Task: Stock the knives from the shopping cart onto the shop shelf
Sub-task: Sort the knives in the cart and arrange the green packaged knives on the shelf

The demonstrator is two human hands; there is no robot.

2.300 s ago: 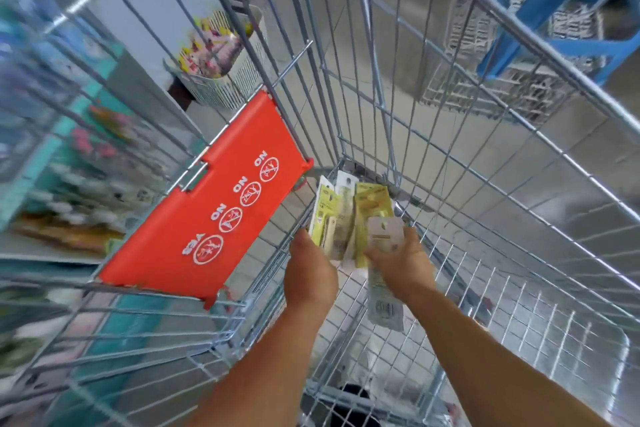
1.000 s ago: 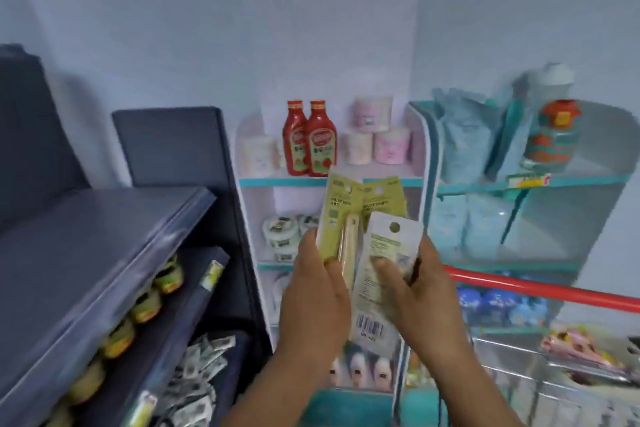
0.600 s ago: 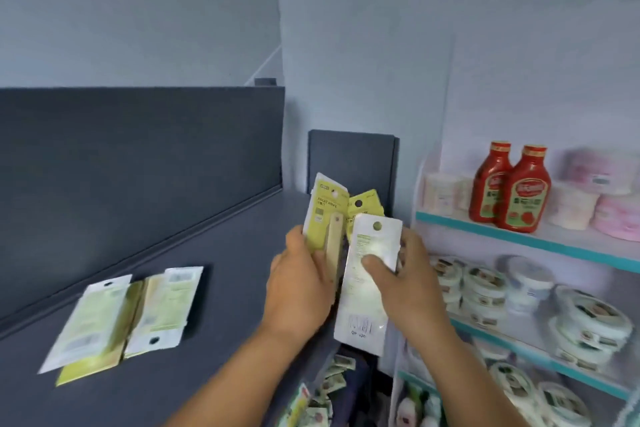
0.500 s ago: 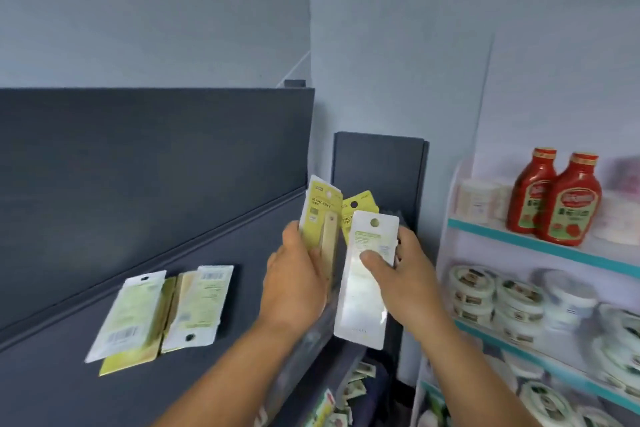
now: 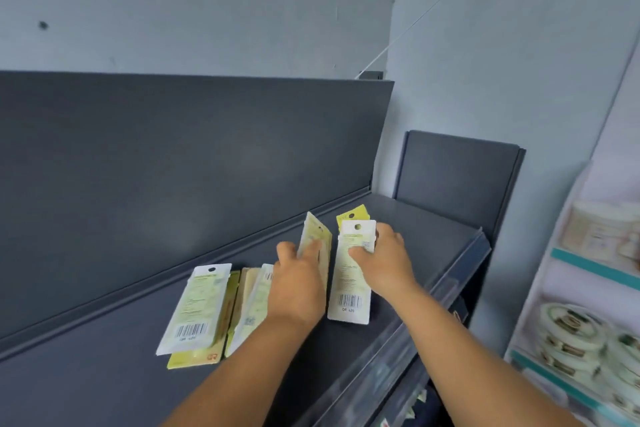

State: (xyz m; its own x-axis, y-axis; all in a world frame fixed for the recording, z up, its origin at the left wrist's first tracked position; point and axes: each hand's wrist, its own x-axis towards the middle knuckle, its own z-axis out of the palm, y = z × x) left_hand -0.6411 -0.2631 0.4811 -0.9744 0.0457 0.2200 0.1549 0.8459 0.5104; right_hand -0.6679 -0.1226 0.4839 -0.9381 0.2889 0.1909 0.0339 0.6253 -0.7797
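Packs in hand: my right hand point(image 5: 384, 262) pinches a white knife pack point(image 5: 351, 274) with a yellow pack point(image 5: 351, 217) behind it; my left hand point(image 5: 298, 288) grips a tilted pack point(image 5: 317, 243).
Long axis: each pack runs front to back across the dark shelf point(image 5: 426, 239), hang holes toward the back panel.
Relation to grip: the white pack hangs below my thumb, its barcode end low over the shelf; I cannot tell if it touches.
Stocked row: shelved packs point(image 5: 197, 305) lie flat just left of my left hand, which is the nearer one.
Next, I judge: lay mine down beside that row, parallel.

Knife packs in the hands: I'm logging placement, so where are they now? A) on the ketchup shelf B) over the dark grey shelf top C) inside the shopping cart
B: both hands, left and right, hold knife packs low over the dark grey shelf, beside packs already lying there.
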